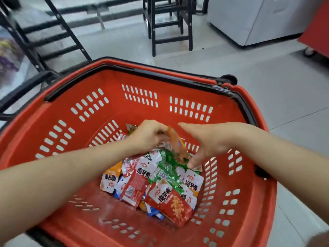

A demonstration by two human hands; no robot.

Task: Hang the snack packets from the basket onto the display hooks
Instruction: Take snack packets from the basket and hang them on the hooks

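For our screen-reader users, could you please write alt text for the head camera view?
A person's left grip pinches a blurred orange snack packet above a heap of colourful foil packets inside a red slotted plastic basket; the open right grip reaches down beside it.

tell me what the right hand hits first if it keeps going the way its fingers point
Probably the orange packet pinched by the left hand, which lies just ahead of the right hand. Blur leaves the depth unsure.

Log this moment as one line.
phase: pick | left hand: pinches orange packet | right hand: open above packet pile | red basket: holds pile
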